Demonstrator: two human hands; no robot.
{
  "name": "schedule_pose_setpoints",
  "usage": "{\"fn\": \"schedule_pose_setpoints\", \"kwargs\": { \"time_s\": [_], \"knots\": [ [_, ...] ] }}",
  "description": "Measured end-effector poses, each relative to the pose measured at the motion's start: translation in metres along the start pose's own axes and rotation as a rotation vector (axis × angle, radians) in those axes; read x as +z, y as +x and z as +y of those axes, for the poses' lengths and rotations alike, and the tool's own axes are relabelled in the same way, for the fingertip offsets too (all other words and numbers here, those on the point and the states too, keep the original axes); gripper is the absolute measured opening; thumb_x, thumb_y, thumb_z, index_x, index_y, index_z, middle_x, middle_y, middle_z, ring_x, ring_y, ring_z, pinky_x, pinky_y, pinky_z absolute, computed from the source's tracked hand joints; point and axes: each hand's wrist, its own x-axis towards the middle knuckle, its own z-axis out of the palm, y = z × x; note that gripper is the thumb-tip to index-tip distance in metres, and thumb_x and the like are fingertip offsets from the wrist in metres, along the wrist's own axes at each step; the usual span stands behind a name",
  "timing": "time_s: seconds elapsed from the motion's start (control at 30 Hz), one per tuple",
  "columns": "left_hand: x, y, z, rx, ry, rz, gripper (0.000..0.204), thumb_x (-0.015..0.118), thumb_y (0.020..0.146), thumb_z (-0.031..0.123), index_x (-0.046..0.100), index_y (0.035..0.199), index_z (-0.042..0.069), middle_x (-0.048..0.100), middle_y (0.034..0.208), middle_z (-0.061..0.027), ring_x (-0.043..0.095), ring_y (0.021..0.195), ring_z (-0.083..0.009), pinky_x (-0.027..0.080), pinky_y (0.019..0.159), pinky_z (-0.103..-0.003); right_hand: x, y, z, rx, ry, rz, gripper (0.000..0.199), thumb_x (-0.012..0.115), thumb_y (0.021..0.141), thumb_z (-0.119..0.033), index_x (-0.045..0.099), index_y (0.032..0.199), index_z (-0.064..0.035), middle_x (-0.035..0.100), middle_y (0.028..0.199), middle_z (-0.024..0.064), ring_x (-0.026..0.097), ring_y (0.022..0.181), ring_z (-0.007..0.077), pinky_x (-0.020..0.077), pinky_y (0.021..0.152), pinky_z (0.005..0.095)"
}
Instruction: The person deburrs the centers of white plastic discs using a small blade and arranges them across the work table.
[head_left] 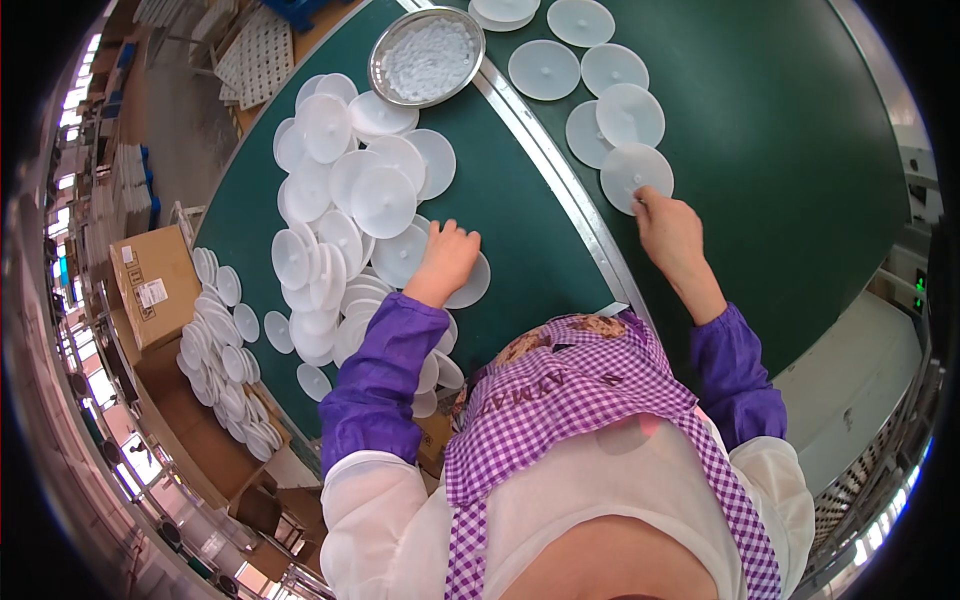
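My right hand (670,228) is over the right part of the green table, fingertips pinched together near the middle of a white round disc (627,160). What they pinch, if anything, is too small to tell. My left hand (450,256) has its fingers curled at the right edge of a big pile of the same discs (383,202). Under and beside it lie a disc (399,256) and another disc (472,284); what the fingers hold is hidden. Several discs (545,70) lie in an overlapping chain beyond my right hand, each with a small knob at its centre.
A round metal bowl (376,72) of small white pieces stands at the far side, against a metal rail (560,178) that crosses the table. To the left are an open cardboard box (160,285) and a lower heap of discs (222,345). A perforated white panel (258,60) stands beyond the table.
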Motion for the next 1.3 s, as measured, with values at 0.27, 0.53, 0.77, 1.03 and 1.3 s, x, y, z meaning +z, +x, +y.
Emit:
{"fn": "schedule_pose_setpoints", "kwargs": {
  "time_s": [0.27, 0.53, 0.77, 1.03, 1.3],
  "knots": [
    [-0.031, 0.007, 0.008, -0.123, -0.898, 0.111, 0.021, 0.067, 0.083, 0.015, 0.063, 0.094, -0.002, 0.064, 0.086, -0.0122, 0.060, 0.074, -0.0267, 0.047, 0.067, -0.038, 0.017, -0.022, -0.066, -0.164, 0.629, -0.335, 0.020, 0.062, 0.088, -0.022, 0.068, 0.100, -0.0072, 0.068, 0.080, 0.0178, 0.066, 0.075, 0.0359, 0.0507, 0.068, 0.0439],
    [-0.056, 0.003, 0.040, -0.286, -1.332, 0.296, 0.019, 0.063, 0.092, 0.017, 0.063, 0.100, 0.000, 0.066, 0.086, -0.0032, 0.059, 0.079, -0.0084, 0.049, 0.069, -0.025, 0.012, -0.022, -0.084, -0.129, 0.729, -0.436, 0.021, 0.062, 0.089, -0.021, 0.068, 0.103, -0.0056, 0.065, 0.072, 0.0165, 0.064, 0.067, 0.0293, 0.0481, 0.063, 0.0396],
    [-0.056, 0.013, 0.081, -0.249, -0.947, 0.483, 0.013, 0.059, 0.090, 0.017, 0.062, 0.095, 0.005, 0.066, 0.079, -0.0189, 0.066, 0.073, -0.0379, 0.050, 0.062, -0.043, 0.016, -0.032, -0.093, -0.188, 0.219, -0.281, 0.015, 0.059, 0.088, -0.020, 0.066, 0.091, -0.0075, 0.064, 0.069, 0.0162, 0.065, 0.068, 0.0353, 0.0492, 0.060, 0.0464],
    [-0.017, 0.041, 0.127, -0.368, -1.108, 0.529, 0.017, 0.059, 0.090, 0.019, 0.065, 0.097, 0.006, 0.064, 0.077, -0.0210, 0.065, 0.071, -0.0387, 0.049, 0.061, -0.042, 0.021, -0.037, -0.055, -0.246, 0.094, -0.277, 0.009, 0.059, 0.083, -0.015, 0.062, 0.085, -0.0069, 0.065, 0.071, 0.0174, 0.065, 0.066, 0.0371, 0.0507, 0.061, 0.0489],
    [-0.029, 0.037, 0.144, -0.468, -1.027, 0.720, 0.014, 0.059, 0.089, 0.017, 0.062, 0.093, 0.004, 0.064, 0.077, -0.0198, 0.063, 0.072, -0.0398, 0.049, 0.061, -0.044, 0.040, -0.024, -0.033, 0.075, 0.618, -0.539, 0.017, 0.063, 0.084, -0.014, 0.070, 0.095, -0.0023, 0.064, 0.065, 0.0146, 0.063, 0.058, 0.0222, 0.0470, 0.055, 0.0367]
  ]
}}
